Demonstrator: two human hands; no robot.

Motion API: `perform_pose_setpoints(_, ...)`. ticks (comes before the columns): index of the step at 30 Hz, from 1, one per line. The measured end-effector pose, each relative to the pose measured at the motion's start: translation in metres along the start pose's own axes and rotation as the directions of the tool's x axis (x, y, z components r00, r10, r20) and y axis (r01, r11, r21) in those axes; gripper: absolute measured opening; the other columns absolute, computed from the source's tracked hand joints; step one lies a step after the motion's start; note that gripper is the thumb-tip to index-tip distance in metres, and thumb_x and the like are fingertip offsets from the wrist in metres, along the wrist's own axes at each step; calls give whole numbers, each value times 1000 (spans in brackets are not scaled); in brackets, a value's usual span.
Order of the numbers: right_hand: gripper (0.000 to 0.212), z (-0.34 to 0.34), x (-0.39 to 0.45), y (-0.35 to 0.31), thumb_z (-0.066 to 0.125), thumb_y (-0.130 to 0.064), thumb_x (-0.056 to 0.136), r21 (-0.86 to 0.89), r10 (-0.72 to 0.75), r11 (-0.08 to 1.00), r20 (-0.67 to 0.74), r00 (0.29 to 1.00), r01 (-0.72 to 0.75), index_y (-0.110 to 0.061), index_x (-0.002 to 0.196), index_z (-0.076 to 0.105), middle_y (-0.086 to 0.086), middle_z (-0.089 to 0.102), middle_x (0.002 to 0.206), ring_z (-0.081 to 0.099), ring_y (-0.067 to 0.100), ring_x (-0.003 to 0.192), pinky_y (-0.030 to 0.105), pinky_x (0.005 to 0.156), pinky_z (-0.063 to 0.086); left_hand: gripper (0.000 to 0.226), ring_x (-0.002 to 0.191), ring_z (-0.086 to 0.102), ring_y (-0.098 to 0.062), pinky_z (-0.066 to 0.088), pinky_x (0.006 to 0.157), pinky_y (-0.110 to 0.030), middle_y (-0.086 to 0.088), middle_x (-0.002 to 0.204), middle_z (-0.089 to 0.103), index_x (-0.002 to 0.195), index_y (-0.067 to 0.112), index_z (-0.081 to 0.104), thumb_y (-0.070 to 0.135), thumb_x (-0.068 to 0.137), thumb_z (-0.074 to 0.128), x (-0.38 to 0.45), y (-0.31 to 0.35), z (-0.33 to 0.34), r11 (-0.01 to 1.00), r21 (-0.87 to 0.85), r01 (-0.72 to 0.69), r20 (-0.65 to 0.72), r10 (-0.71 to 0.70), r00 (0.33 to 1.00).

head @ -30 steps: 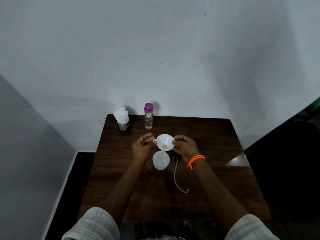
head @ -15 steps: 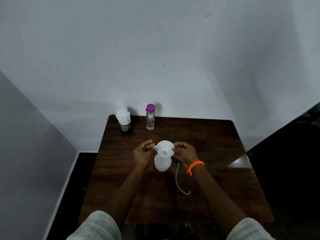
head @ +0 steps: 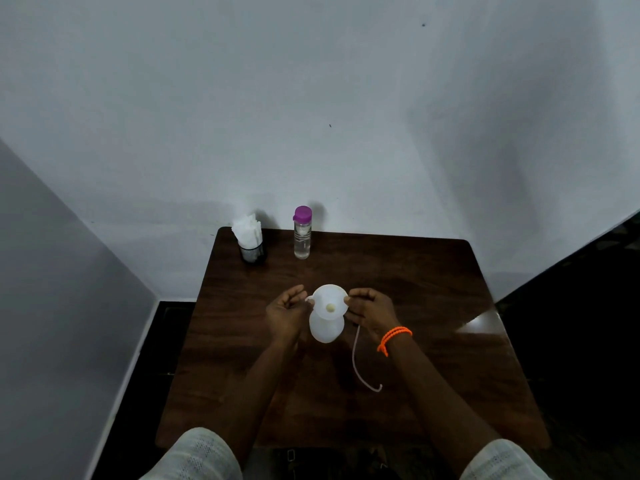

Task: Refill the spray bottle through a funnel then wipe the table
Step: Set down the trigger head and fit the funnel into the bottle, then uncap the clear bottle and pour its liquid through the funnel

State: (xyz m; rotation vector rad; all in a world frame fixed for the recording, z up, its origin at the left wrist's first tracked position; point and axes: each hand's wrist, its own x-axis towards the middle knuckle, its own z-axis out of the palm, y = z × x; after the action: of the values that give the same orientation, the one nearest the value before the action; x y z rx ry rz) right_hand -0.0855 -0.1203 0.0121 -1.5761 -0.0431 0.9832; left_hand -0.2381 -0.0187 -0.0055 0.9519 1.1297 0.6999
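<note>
A white funnel (head: 329,299) sits in the neck of the white spray bottle (head: 325,329), which stands upright at the middle of the dark wooden table (head: 433,306). My left hand (head: 285,311) is curled at the funnel's small left tab. My right hand (head: 370,310), with an orange bracelet at the wrist, pinches the funnel's right rim. The spray head's thin white tube (head: 356,362) lies on the table under my right wrist; the head itself is hidden by the hand. A clear water bottle with a purple cap (head: 302,233) stands at the back.
A black mesh cup of white tissues (head: 251,242) stands at the table's back left corner, beside the water bottle. White walls rise behind and to the left of the table. Dark floor lies to the right.
Both hands have lowered the funnel from just above the spray bottle into its neck. My hands stay at the funnel's sides.
</note>
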Motion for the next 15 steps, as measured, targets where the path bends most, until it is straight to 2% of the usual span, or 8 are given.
perform_pose_setpoints(3,27,-1,1,-6,79,-1,83,25,-10,1000,6,1000,10,-2,108,68,16,77,102,74,26,91,33,67,62,41,98,73,-19,60,82,-30,-9,106,75,117,6,72,-4,79,80,6,2,-3,1000,-8,-1,-8,1,1000)
perform_pose_setpoints(7,27,-2,11,-11,81,-8,83,31,10,999,5,1000,-10,-4,107,68,11,79,101,76,23,89,35,72,60,39,92,74,-18,60,80,-28,-10,103,76,117,5,71,-3,80,80,17,8,-7,999,-34,3,-21,-4,1000)
perform_pose_setpoints(10,25,1,24,-14,79,-8,85,19,23,1000,0,1000,-23,-1,107,69,12,78,102,73,23,88,37,73,59,29,87,73,-15,60,76,-25,-9,100,77,110,8,74,3,83,80,28,13,-5,1000,7,-2,-79,2,997)
perform_pose_setpoints(13,25,7,40,-17,80,-6,83,-15,22,1000,-5,1000,-22,2,105,70,18,76,103,71,28,90,47,85,61,20,91,74,-20,61,82,-35,-8,101,78,102,14,77,8,83,81,47,13,-4,999,49,17,-114,-11,993)
perform_pose_setpoints(15,21,14,53,-21,82,-6,82,-81,6,997,-7,1000,-6,-1,99,71,19,76,98,70,27,83,42,76,61,19,93,75,-18,61,89,-40,0,96,79,100,20,78,14,82,82,61,15,-1,993,121,10,-115,4,993)
